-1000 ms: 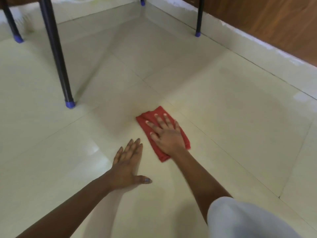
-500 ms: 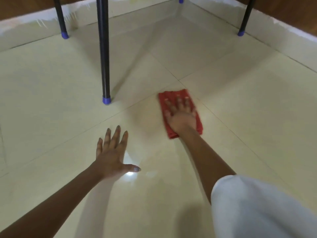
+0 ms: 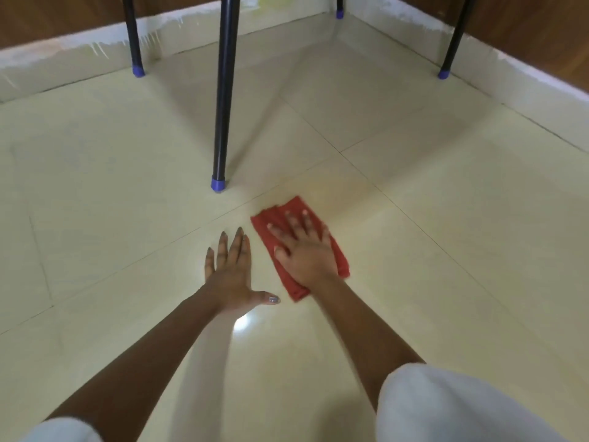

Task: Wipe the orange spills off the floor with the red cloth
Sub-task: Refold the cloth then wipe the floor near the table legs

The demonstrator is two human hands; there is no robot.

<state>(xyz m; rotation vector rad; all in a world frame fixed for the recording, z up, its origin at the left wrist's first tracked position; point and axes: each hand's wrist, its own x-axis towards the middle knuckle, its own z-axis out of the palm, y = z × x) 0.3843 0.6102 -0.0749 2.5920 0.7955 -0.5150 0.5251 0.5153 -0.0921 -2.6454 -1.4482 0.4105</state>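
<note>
On floor: folded red cloth, flat under right hand.

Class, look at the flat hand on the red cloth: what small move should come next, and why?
Probably push the red cloth forward under the right hand: a faint orange tint seems to remain on the floor just beyond it, while the left hand braces flat.

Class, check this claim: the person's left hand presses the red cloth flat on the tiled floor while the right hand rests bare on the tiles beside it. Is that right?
Not quite: the hands are swapped. In the head view the right hand presses the red cloth flat on the tiled floor, while the left hand rests bare on the tiles beside it.
</note>
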